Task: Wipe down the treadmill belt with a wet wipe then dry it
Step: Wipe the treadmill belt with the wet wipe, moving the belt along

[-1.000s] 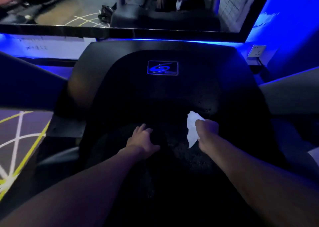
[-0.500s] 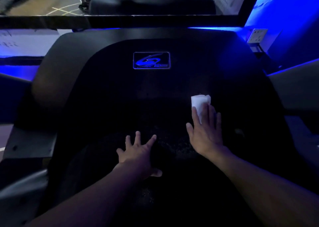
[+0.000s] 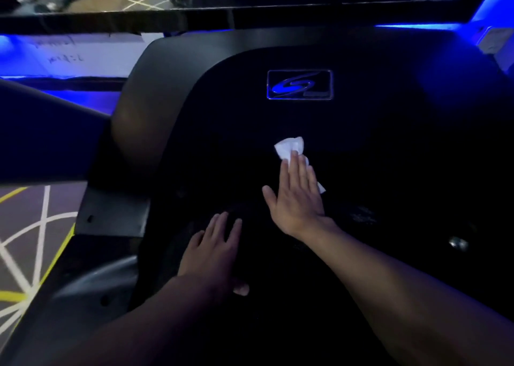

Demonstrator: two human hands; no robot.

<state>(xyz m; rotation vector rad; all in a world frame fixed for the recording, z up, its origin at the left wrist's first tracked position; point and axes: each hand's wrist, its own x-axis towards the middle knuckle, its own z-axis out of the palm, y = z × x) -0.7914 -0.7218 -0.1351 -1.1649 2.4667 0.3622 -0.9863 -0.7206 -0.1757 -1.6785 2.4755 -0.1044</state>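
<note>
Right hand [image 3: 296, 198], fingers flat and extended, presses the white wipe [image 3: 289, 149] below the logo badge [image 3: 299, 84] for even wiping pressure; left hand [image 3: 211, 250], fingers spread open, braces nearer on the dark treadmill belt [image 3: 278, 324]

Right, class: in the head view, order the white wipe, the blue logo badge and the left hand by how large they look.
1. left hand, though it is nearest the camera
2. blue logo badge
3. white wipe, partly hidden under the right hand

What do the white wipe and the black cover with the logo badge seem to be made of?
White wipe: thin, soft nonwoven or paper sheet, crumpled under the right hand; wetness cannot be told. Black cover: likely moulded plastic, smooth semi-matte, with a soft sheen on its curved edge. Logo badge: glossy, reflecting blue light.
</note>
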